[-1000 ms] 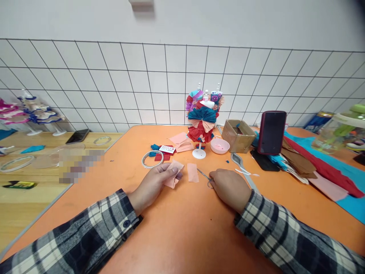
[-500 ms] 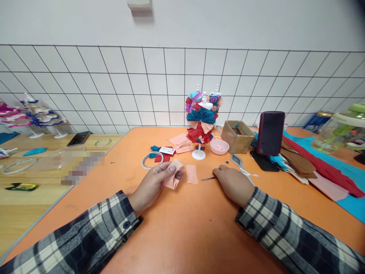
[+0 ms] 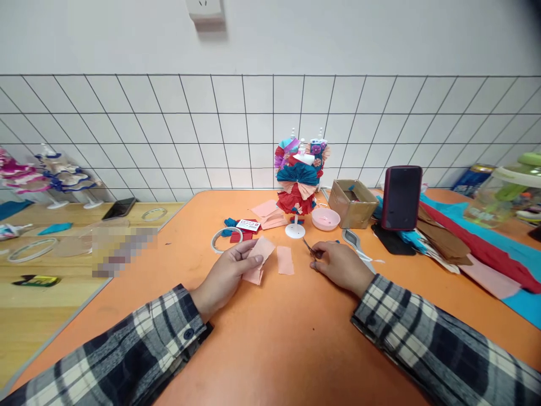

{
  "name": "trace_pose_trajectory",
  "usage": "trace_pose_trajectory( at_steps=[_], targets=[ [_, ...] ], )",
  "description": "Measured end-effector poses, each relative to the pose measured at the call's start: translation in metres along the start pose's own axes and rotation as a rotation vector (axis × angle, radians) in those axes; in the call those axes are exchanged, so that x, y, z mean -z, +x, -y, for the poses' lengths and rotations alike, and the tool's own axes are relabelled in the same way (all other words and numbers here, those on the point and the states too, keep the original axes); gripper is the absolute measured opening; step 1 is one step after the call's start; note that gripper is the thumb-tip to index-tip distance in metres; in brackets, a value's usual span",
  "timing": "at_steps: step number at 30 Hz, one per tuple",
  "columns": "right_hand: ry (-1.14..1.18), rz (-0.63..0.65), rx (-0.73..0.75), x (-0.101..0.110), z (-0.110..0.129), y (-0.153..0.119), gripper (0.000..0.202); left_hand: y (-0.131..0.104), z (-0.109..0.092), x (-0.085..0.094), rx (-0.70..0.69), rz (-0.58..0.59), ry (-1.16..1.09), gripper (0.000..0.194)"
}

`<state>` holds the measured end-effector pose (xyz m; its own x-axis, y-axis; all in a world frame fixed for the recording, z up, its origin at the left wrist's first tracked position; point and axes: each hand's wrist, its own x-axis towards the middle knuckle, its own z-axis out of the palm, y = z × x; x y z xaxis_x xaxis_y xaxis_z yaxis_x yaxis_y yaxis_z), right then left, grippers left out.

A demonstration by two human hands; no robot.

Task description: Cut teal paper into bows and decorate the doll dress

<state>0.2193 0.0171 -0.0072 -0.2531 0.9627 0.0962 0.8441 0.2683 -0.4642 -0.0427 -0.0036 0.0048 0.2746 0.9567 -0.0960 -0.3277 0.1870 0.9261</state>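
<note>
L hand [image 3: 230,272] rests on the orange tabletop [image 3: 270,338] w/ its grip pinching a folded pink paper piece [image 3: 258,258], thumb on top, fingers under; the paper sits partly lifted off the surface. A second, smaller pink paper strip [image 3: 285,260] lies flat just beside it, between the two hands, touching neither. R hand [image 3: 341,265] is down on the tabletop too, grip closed round small scissors [image 3: 310,248], whose blades poke out toward the far-left, tips near the white base of the paper doll [image 3: 299,183]; can't tell if the blades are parted. The doll stands upright on its stand, dressed in red, teal & peach fan folds. Around it: a tape roll [image 3: 226,239] far-left of the L hand, a red barcode card [image 3: 248,225], loose pink sheets [image 3: 268,213], a pink bowl [image 3: 325,218], a cardboard box [image 3: 353,195], a phone [image 3: 401,197] propped upright, and crepe paper [image 3: 473,242] in brown, red, blue at the right edge. Both sleeves are plaid.
</note>
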Motion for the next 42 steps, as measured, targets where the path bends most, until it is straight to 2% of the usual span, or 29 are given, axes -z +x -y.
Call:
trace_pose_trajectory(
  at_steps=[2, 5, 8, 10, 15, 20, 23, 25, 27, 30, 31, 33, 36, 42],
  targets=[
    [0.238, 0.071, 0.004, -0.001, 0.006, -0.004, 0.014, 0.001, 0.003, 0.002, -0.023, 0.028, 0.038, 0.04],
    [0.55, 0.37, 0.035, -0.002, 0.023, -0.016, 0.012, 0.002, 0.005, 0.005, -0.065, 0.078, 0.096, 0.041],
    [0.744, 0.627, 0.036, -0.002, 0.039, -0.027, 0.023, 0.002, 0.004, 0.004, -0.095, 0.073, 0.184, 0.044],
    [0.813, 0.72, 0.007, -0.002, 0.044, -0.03, 0.032, 0.0, 0.003, 0.002, -0.096, 0.089, 0.254, 0.049],
    [0.878, 0.734, 0.016, -0.003, 0.043, -0.03, 0.04, -0.006, 0.002, -0.007, -0.059, 0.148, 0.354, 0.058],
    [0.891, 0.759, 0.05, -0.002, 0.043, -0.03, 0.04, -0.01, 0.0, -0.012, -0.002, 0.142, 0.41, 0.06],
    [0.897, 0.719, 0.068, -0.004, 0.044, -0.031, 0.037, -0.011, 0.0, -0.014, 0.027, 0.15, 0.437, 0.056],
    [0.916, 0.694, 0.081, -0.006, 0.044, -0.031, 0.034, -0.011, 0.0, -0.014, 0.004, 0.136, 0.428, 0.05],
    [0.945, 0.694, 0.076, -0.008, 0.044, -0.03, 0.031, -0.01, -0.001, -0.013, -0.052, 0.139, 0.375, 0.053],
    [1.003, 0.736, 0.07, -0.01, 0.044, -0.031, 0.031, -0.011, -0.002, -0.011, -0.053, 0.274, 0.284, 0.077],
    [1.023, 0.751, 0.073, -0.01, 0.045, -0.032, 0.031, -0.012, -0.002, -0.011, -0.03, 0.32, 0.276, 0.079],
    [1.059, 0.778, 0.078, -0.011, 0.047, -0.034, 0.032, -0.013, -0.003, -0.009, 0.012, 0.357, 0.302, 0.066],
    [1.086, 0.808, 0.077, -0.011, 0.049, -0.036, 0.033, -0.014, -0.002, -0.007, 0.036, 0.317, 0.372, 0.038],
    [1.163, 0.895, 0.151, -0.009, 0.046, -0.036, 0.05, -0.013, -0.002, -0.007, 0.044, 0.349, 0.383, 0.036]
  ],
)
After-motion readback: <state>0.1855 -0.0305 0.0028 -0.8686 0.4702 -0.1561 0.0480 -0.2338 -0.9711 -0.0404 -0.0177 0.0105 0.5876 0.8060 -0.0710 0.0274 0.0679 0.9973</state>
